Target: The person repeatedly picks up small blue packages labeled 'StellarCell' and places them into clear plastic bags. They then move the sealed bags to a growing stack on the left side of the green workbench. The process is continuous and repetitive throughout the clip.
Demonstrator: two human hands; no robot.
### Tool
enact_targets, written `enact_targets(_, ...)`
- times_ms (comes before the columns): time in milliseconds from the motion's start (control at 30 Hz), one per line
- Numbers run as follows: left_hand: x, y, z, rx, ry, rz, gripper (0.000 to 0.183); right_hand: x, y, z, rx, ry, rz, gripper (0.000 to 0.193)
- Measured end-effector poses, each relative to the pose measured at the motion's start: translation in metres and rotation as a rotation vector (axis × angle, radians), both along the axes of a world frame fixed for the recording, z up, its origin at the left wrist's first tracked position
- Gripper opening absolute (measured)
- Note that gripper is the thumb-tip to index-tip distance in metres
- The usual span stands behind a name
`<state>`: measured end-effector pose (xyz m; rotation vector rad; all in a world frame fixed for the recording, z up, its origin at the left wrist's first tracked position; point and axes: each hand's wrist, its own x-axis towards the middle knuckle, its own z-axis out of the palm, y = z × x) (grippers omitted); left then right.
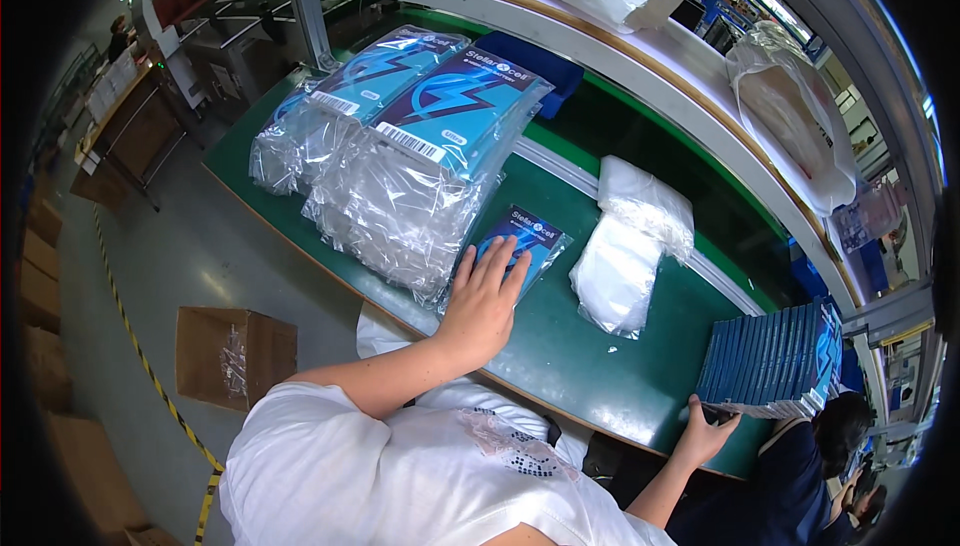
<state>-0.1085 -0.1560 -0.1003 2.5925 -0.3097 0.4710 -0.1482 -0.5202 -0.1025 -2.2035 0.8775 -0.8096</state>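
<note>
Green bench (560, 356) runs diagonally from upper left to lower right of the frame, white shelf (620, 76) curving above it, grey factory floor at left.

Far left: brown cartons along the floor edge, yellow-black floor tape (150, 371). Lower left: open cardboard box (235, 354) on the floor with some clear wrap inside.

Upper centre-left on the bench: two big clear bags of blue packs (400, 146) lying side by side, overlapping, barcode labels facing up.

Centre: left hand (487, 298) flat, fingers spread and extended, palm down on a single blue pack in clear wrap (528, 241). Pressing on it, not gripping. Pack sits just beside the lower corner of the big bags.

Right of centre: pile of white plastic bags (630, 246), near the pack but not touching it.

Lower right: stack of blue packs (775, 361) standing on edge, tight row, at the bench's near edge. Right hand (708, 426) at the stack's lower left corner, fingers curled against the end pack; can't tell whether it's actually holding one.

Upper right on the shelf: crumpled clear bags (790, 106). Another person's dark hair visible at lower right edge.
</note>
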Motion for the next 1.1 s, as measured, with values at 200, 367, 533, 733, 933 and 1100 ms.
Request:
enact_targets(200, -0.001, 0.001, 0.003, -0.011, 0.012, -0.008, 0.069, -0.006, 0.012, -0.001, -0.005, -0.004, 0.086, 0.089)
enact_targets(367, 0.000, 0.001, 0.005, -0.002, 0.036, -0.015, 0.068, -0.008, 0.038, 0.007, -0.014, -0.035, 0.180, 0.082)
enact_targets(533, 0.001, -0.004, 0.006, 0.040, 0.001, -0.048, 0.069, -0.007, 0.050, 0.010, 0.008, -0.054, 0.234, 0.071)
enact_targets(733, 0.002, -0.002, 0.001, 0.073, 0.006, -0.024, 0.065, 0.009, 0.060, 0.016, -0.052, -0.009, 0.260, 0.068)
enact_targets(933, 0.008, -0.003, 0.001, 0.120, 0.010, -0.021, 0.058, 0.016, 0.063, 0.016, -0.024, 0.008, 0.264, 0.075)
enact_targets(1100, 0.025, -0.002, -0.001, 0.052, -0.053, -0.040, 0.053, 0.024, 0.063, 0.006, -0.091, 0.087, 0.261, 0.090)
